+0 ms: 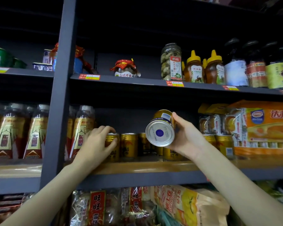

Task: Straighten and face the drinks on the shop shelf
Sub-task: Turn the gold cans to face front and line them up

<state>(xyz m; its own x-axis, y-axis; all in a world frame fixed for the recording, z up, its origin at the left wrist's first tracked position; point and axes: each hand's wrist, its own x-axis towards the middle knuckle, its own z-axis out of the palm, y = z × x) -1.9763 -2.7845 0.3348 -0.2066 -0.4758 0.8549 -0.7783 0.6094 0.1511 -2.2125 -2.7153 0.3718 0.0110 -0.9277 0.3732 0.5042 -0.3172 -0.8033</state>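
A row of gold drink cans (129,146) stands on the wooden middle shelf (137,166). My left hand (95,144) grips the leftmost can (112,141) from above and the side, fingers curled over its top. My right hand (186,136) holds another gold can (161,128) lifted off the shelf and tilted, its silver base with a blue dot facing me. More gold cans (223,145) stand to the right, partly hidden behind my right wrist.
Tall drink bottles (82,129) stand left of the cans, past a dark upright post (59,95). Orange snack boxes (260,128) sit at the right. Jars and honey bottles (194,67) fill the shelf above; bagged snacks (137,207) lie below.
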